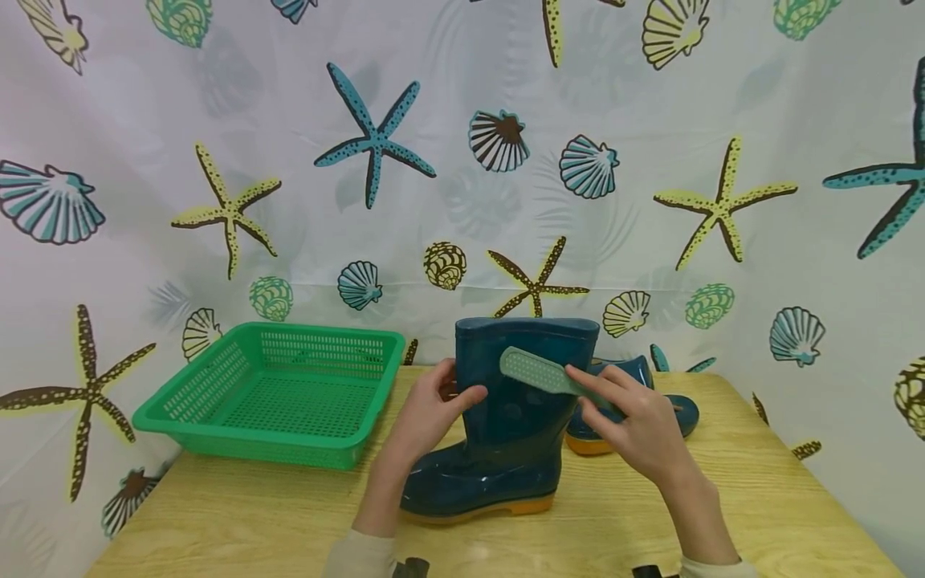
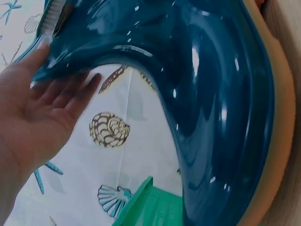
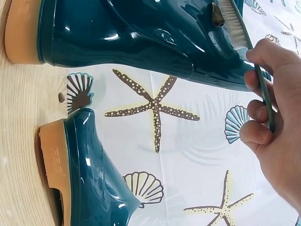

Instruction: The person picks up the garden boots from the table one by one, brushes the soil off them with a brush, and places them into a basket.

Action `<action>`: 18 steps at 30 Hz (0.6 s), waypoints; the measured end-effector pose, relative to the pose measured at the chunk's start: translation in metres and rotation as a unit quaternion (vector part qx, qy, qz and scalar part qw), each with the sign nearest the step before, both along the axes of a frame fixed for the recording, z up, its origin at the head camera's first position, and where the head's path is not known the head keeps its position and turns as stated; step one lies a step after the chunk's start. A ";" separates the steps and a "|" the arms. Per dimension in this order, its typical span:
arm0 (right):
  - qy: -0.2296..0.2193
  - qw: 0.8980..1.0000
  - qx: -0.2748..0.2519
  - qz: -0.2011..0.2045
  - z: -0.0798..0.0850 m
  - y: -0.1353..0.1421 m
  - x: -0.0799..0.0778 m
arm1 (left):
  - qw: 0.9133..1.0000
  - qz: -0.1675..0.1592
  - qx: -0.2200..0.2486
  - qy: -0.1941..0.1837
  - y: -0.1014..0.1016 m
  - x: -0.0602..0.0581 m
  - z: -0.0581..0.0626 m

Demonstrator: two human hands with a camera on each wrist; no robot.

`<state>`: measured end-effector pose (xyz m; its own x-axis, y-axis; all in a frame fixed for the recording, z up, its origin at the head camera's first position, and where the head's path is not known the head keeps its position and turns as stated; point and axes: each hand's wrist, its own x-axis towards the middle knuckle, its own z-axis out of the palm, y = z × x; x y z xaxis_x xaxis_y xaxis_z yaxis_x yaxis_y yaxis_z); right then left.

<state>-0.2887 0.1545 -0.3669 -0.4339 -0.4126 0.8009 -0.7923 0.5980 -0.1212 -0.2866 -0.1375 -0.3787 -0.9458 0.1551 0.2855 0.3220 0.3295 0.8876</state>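
A glossy dark teal rubber boot (image 1: 506, 433) with an orange sole stands upright on the wooden table, its toe to the left. My left hand (image 1: 428, 413) holds the boot's shaft at its front edge, thumb on the near side and fingers behind. Pinched by the handle in my right hand (image 1: 636, 421) is a pale green brush (image 1: 538, 371). In the right wrist view its white bristles (image 3: 233, 26) face the shaft, beside a brown patch (image 3: 217, 14). Whether the bristles press on the boot is hard to tell.
Behind the boot on the right, a second teal boot (image 1: 588, 433) is partly hidden by my right hand. A green plastic basket (image 1: 267, 451) stands at the left of the table (image 1: 238, 514). A patterned cloth (image 1: 462, 209) hangs behind.
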 end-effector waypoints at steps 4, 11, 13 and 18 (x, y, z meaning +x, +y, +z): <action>-0.008 1.000 0.002 0.002 0.000 -0.001 0.001 | 0.996 -0.048 -0.065 -0.045 -0.011 -0.002 -0.004; -0.044 0.998 0.007 0.047 0.002 0.004 0.004 | 0.985 -0.089 -0.127 -0.078 -0.021 -0.005 -0.010; -0.061 0.996 0.009 0.058 0.003 0.007 0.005 | 0.983 -0.086 -0.148 -0.072 -0.021 -0.006 -0.011; -0.093 0.994 0.029 0.059 0.004 0.010 0.008 | 0.982 -0.069 -0.164 -0.063 -0.018 -0.006 -0.010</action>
